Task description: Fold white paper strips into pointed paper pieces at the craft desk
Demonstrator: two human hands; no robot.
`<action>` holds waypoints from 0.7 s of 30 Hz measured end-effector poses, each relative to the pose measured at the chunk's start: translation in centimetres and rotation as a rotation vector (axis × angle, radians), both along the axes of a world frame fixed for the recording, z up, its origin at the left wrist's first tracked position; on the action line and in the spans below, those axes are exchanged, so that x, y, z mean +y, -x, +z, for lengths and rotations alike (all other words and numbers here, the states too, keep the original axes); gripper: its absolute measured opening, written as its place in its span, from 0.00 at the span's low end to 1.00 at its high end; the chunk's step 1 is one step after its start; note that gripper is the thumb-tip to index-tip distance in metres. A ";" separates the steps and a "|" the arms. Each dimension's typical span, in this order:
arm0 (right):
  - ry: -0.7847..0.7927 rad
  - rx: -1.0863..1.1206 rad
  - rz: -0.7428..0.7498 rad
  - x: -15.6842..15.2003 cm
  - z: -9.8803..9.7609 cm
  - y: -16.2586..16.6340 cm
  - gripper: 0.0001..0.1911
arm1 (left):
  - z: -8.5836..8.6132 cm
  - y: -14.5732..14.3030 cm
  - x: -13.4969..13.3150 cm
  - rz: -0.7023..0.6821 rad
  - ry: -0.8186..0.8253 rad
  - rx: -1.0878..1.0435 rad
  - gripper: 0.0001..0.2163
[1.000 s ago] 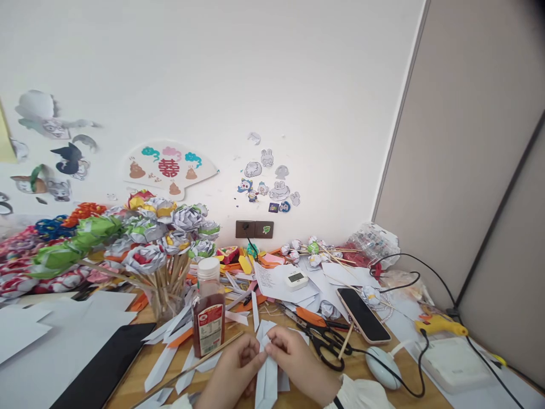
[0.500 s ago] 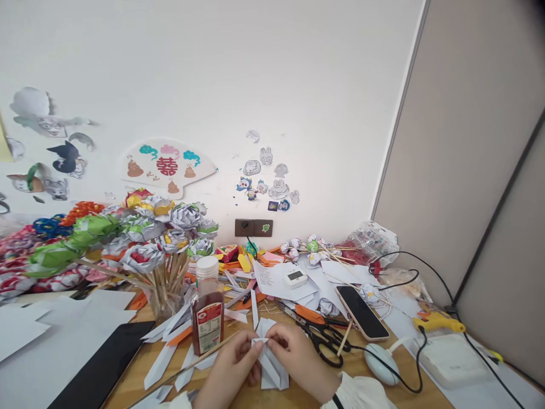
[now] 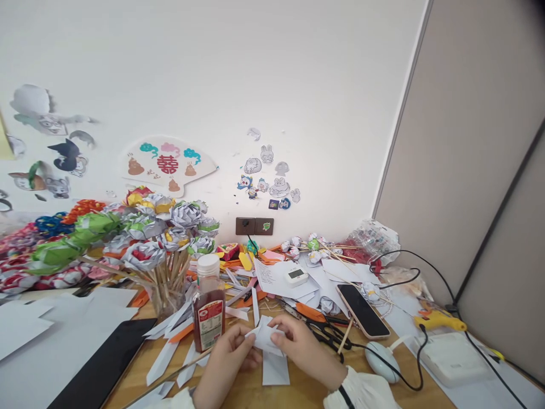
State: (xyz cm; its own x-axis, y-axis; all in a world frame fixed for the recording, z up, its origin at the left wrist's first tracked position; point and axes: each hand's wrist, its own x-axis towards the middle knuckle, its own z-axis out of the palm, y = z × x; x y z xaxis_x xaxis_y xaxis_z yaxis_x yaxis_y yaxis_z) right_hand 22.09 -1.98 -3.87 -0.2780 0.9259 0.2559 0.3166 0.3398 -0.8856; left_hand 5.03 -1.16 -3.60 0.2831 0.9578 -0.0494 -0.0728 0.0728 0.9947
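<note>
A folded piece of white paper is held between my two hands above the near middle of the table. My left hand pinches its left corner between thumb and fingers. On the other side, my right hand grips the paper's right part, thumb on top. Below the hands, a white paper strip shows over the wood; I cannot tell whether it belongs to the same piece. Just left of my left hand stands a bottle of reddish-brown liquid with a white cap. Black-handled scissors lie beyond my right hand.
Paper flowers on sticks stand at the left. Near them lie a dark tablet-like slab and paper strips. To the right are a phone, a white mouse-shaped device, a yellow glue gun and loose cables.
The paper's upper part has been turned and spread between my hands, so the long creased strip now shows as a plain flap below. My right hand has shifted its grip slightly.
</note>
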 end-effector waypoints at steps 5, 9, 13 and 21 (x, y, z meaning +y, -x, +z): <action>0.104 0.015 0.046 0.4 0.2 -0.8 0.12 | 0.2 0.1 0.0 0.008 0.006 -0.004 0.18; 0.049 -0.012 0.043 0.2 0.7 -0.5 0.07 | 0.1 -0.1 0.0 -0.025 -0.050 0.033 0.18; 0.056 0.026 0.040 0.0 0.9 -0.4 0.06 | -0.3 0.0 0.1 -0.050 -0.076 0.056 0.16; 0.218 0.230 0.113 0.6 0.1 -0.7 0.16 | 0.3 0.3 0.0 -0.068 0.033 -0.044 0.17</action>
State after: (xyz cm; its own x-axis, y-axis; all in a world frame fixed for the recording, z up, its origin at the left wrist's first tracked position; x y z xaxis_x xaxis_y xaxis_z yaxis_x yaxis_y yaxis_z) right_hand 22.79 -1.39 -3.72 -0.3397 0.9325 0.1228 0.0712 0.1557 -0.9852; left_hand 4.72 -1.16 -3.33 0.3504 0.9342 -0.0671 -0.1097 0.1121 0.9876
